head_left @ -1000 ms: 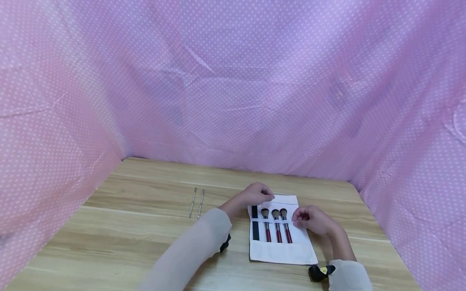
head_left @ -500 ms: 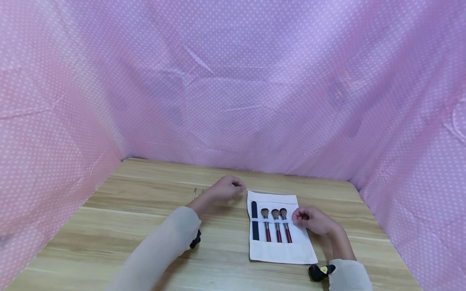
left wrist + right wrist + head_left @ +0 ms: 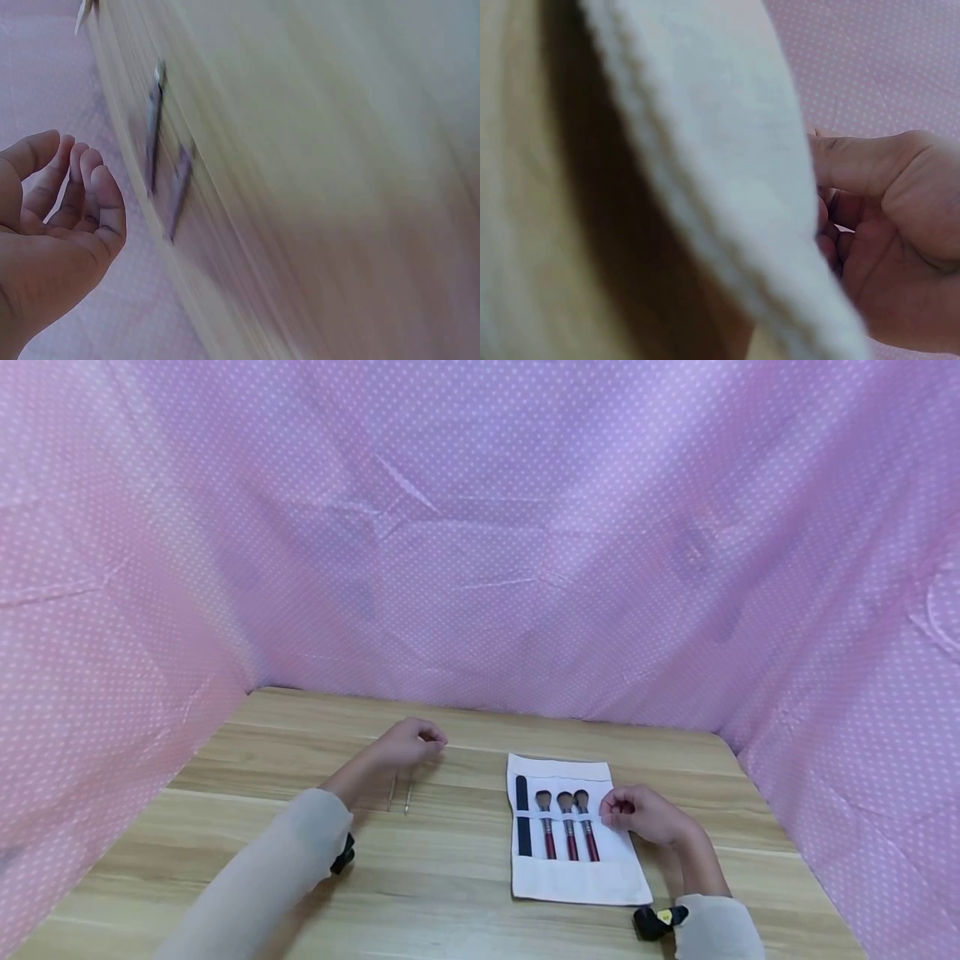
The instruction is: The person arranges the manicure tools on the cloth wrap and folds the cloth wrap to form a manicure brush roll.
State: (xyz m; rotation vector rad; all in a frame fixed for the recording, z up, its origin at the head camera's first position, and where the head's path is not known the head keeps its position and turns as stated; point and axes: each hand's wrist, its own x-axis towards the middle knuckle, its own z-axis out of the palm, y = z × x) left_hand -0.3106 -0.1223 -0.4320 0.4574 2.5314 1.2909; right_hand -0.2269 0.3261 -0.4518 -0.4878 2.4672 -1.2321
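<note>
A white cloth brush roll point(image 3: 577, 881) lies open on the table, with three red-handled makeup brushes point(image 3: 572, 843) and a flat black strip like a nail file point(image 3: 523, 827) tucked under its white elastic band point(image 3: 529, 814). My right hand point(image 3: 647, 814) pinches the band near the roll's right edge; in the right wrist view the white cloth point(image 3: 712, 127) hides its fingertips. Over to the left, my left hand point(image 3: 405, 745) hovers above two thin metal sticks point(image 3: 407, 797), partly covering them from the head view. Its fingers point(image 3: 109, 195) are loosely bent and hold nothing; the sticks look blurred in the left wrist view.
The wooden table point(image 3: 420, 877) carries the roll on its right side. Pink polka-dotted cloth point(image 3: 480, 568) hangs along the back and both sides. A black wrist camera point(image 3: 654, 923) sits close to the roll's lower right corner.
My left hand has moved left from the roll's top edge to over the metal sticks, uncovering the top of the black strip. My right hand has stayed at the elastic band.
</note>
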